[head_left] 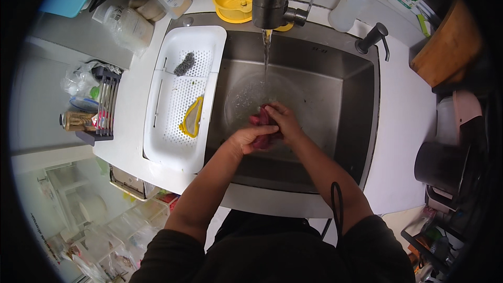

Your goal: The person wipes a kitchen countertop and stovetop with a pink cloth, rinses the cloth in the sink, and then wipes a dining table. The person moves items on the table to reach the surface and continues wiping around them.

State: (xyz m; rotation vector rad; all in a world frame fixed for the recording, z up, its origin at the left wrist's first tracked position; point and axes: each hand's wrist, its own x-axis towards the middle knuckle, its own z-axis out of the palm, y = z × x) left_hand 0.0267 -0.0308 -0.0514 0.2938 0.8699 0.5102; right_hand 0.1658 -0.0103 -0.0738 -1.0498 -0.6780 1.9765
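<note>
As we look down, dark sleeves point(170, 259) and bare forearms point(207, 191) come nearest. Left hand point(250, 139) grasps dark red, soft-looking piece point(263, 118); right hand point(283, 121) grips it from other side. Piece sits between our hands, over steel sink point(317, 97), near running water stream point(266, 55). To our left, white perforated tray point(152, 118) at sink's edge bears yellow-edged pad point(193, 117) and, farther off, grey scourer point(184, 64). White desk point(401, 126) surrounds sink. Beyond, we see dark faucet point(269, 0), yellow tub point(233, 5) to its left, dark soap dispenser point(371, 39) near sink's far right corner.
</note>
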